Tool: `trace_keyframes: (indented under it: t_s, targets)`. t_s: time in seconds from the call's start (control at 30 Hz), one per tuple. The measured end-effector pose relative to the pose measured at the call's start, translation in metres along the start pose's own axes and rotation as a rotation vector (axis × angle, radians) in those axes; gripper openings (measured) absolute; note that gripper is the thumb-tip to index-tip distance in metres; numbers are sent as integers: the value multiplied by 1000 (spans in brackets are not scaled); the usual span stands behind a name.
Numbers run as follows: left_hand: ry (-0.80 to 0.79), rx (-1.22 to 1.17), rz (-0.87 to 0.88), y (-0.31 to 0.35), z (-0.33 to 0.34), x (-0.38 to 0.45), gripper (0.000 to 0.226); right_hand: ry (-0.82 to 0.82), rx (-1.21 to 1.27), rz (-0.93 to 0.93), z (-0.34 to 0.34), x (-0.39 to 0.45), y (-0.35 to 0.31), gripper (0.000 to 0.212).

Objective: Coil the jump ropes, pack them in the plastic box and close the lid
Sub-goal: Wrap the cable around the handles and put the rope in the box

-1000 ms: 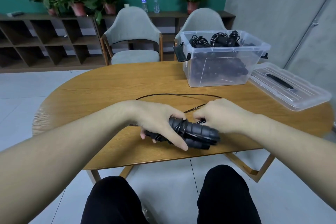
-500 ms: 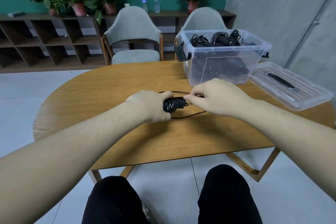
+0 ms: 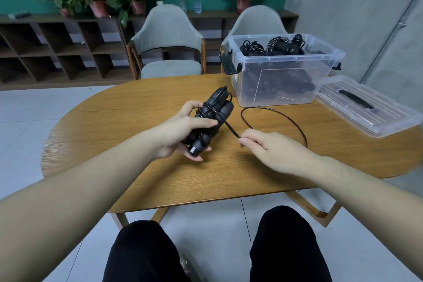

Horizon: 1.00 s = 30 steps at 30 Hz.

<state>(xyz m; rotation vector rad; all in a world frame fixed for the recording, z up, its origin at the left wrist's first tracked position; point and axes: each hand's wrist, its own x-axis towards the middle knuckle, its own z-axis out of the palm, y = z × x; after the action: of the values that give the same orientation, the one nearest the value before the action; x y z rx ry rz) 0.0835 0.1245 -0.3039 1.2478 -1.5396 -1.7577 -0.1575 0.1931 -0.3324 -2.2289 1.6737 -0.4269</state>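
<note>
Firmly wrapped, left hand around jump rope handles, thumb across the top, fingers curled beneath; black, ribbed foam grips bundled side by side, cord wound about them. Pinched between thumb and forefinger of right hand: thin glossy black cord, looping over wooden table. Behind, clear plastic box holding coiled ropes; lid flat beside it.

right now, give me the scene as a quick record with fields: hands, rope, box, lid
left hand: grips the jump rope handles, cord wound round them
right hand: pinches the loose cord
loose cord: one loop lying on the table
plastic box: open, coiled ropes inside
lid: off, right of the box
</note>
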Motion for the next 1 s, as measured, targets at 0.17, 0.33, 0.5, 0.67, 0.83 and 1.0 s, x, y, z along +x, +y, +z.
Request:
trace_keyframes:
  t_s: [0.17, 0.33, 0.5, 0.67, 0.83, 1.0]
  targets:
    - [-212, -88, 57, -7, 10, -5, 48, 3, -41, -55, 10, 5, 5, 27]
    - [-157, -179, 135, -15, 16, -3, 47, 26, -43, -190, 18, -1, -3, 38]
    - [-171, -185, 128, -15, 16, -2, 46, -1, -10, -180, 11, 4, 2, 46]
    - [-354, 39, 66, -7, 7, -11, 23, -219, -155, -114, -10, 10, 15, 67]
    - [-431, 459, -3, 10, 4, -16, 27, -263, -352, -78, -32, 22, 18, 58]
    - [-358, 1084, 30, 18, 7, -15, 26, -117, -473, -75, -47, 33, 6, 55]
